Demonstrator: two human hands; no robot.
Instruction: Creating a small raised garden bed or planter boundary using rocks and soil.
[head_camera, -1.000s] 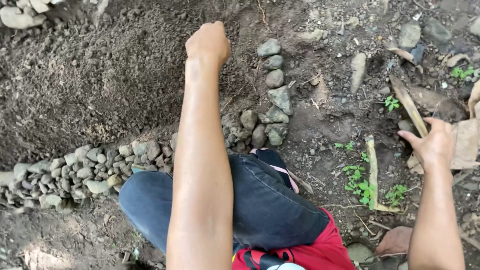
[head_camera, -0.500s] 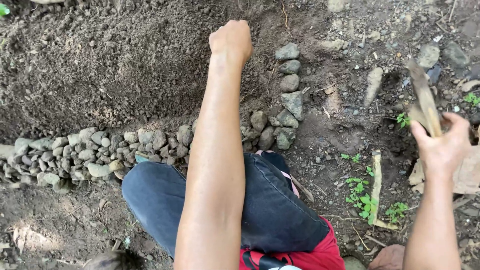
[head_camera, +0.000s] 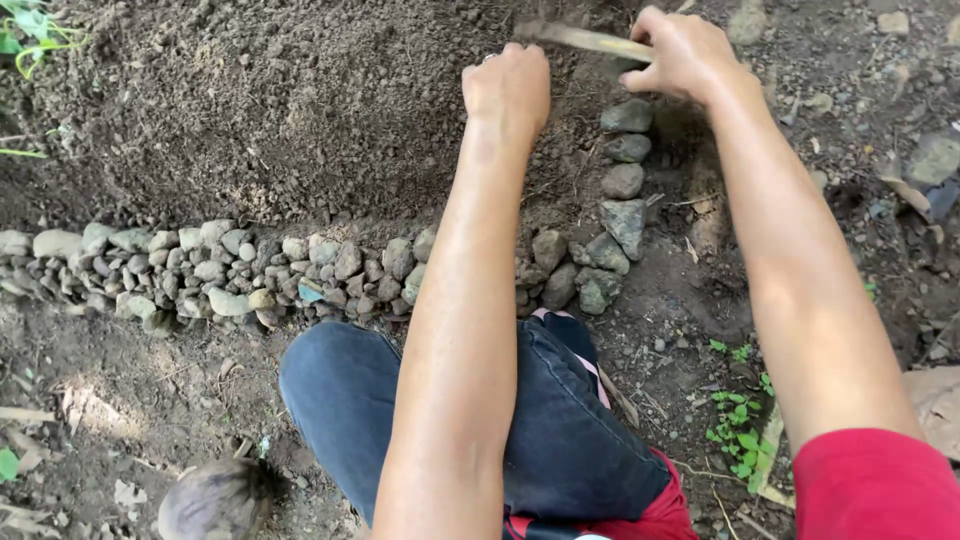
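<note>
Seen from the head camera, both arms reach far across a raised bed of dark soil (head_camera: 270, 100). On the left of the pair, the left hand (head_camera: 507, 90) is curled into a loose fist that rests knuckles-up on the soil; its fingertips are tucked under and hidden, so whether anything lies inside cannot be told. Just to its right and a little farther off, the right hand (head_camera: 682, 52) wraps its fingers around a pale flat stick (head_camera: 585, 40), which juts out to the left over the soil. That stick's far tip is blurred and the end inside the palm is covered, so its full length is hard to make out.

Beneath the right wrist, a short column of grey stones (head_camera: 625, 180) runs from far to near. It meets a long row of smaller stones (head_camera: 220, 265) that edges the bed and runs off the left border, where it is cut off. The left forearm hides part of the corner where the two rows join.

Nearer, a knee in dark blue trousers (head_camera: 400, 400) fills the lower middle, with a strip of red cloth below it and a red sleeve (head_camera: 875, 490) at the lower right corner, both cropped by the edge. A round brownish object (head_camera: 215, 500) at the bottom left is cut off and too dim to identify. Small green weeds (head_camera: 735, 445) grow near the right arm.
</note>
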